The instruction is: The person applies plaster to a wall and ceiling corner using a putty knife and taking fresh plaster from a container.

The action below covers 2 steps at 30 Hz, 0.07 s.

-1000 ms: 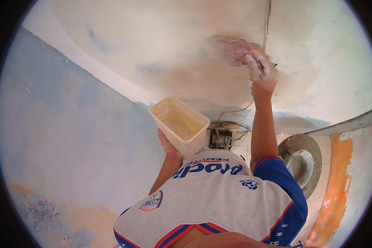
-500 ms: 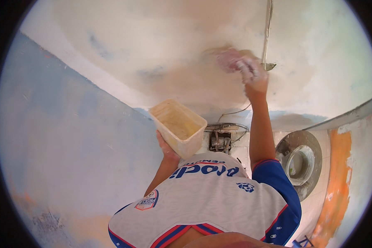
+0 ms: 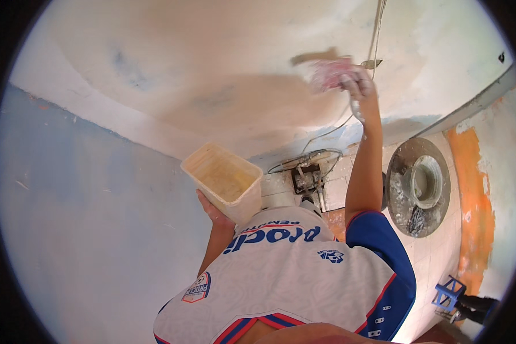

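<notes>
My left hand (image 3: 216,209) supports an off-white rectangular plastic tub (image 3: 247,204) from its left side and below. The tub tilts in front of my shirt, with a pale, paste-like substance (image 3: 222,176) inside. Up at the wall, my right hand (image 3: 359,85), smeared with white, grips a flat pinkish piece (image 3: 330,75) by its right end. Motion blurs this piece, so its exact kind is unclear. It is against or very close to the patchy cream wall (image 3: 258,51).
A cable (image 3: 378,28) runs down the wall past a small hole (image 3: 372,64). On the floor are a dirty open box (image 3: 307,179) with coiled cable and a round grey tray (image 3: 400,195) holding a white bucket (image 3: 427,182). A blue stool (image 3: 449,291) stands lower right; a bluish wall (image 3: 86,218) rises at left.
The view has shifted, showing more floor. My right hand with the pinkish piece appears slightly higher and further right against the wall; the tub appears further left, still in my left hand.
</notes>
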### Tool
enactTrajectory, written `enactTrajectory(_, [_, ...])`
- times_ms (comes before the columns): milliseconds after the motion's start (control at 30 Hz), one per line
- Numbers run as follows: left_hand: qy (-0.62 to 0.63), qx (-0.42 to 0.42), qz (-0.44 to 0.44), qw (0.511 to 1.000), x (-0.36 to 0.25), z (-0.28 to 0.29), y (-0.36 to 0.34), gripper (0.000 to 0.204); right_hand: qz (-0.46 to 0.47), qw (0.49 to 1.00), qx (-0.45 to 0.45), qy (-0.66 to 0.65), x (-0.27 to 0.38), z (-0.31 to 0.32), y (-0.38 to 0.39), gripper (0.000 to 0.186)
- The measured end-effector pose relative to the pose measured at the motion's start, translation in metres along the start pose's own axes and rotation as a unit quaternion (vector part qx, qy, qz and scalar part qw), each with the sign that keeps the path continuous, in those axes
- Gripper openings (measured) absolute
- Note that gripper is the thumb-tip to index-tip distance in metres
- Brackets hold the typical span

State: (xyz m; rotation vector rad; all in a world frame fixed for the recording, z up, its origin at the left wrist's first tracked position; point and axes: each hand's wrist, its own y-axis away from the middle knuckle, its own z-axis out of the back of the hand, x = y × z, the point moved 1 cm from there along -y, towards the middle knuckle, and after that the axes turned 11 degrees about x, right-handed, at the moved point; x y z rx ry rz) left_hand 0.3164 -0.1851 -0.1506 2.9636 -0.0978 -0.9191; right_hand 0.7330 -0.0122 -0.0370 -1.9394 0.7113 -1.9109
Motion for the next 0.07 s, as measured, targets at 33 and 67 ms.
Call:
enactTrajectory(33, [0.018, 0.037, 0.01, 0.999, -0.0066, 0.0052, -0.0018, 0.079, -0.042, 0.993, 0.089, 0.063, -0.002, -0.0062, -0.0008, 0.016])
enactTrajectory(67, [0.032, 0.072, 0.02, 0.997, -0.0158, 0.012, -0.004, 0.079, -0.105, 0.98, 0.074, 0.154, -0.0062, -0.0073, -0.0063, 0.025])
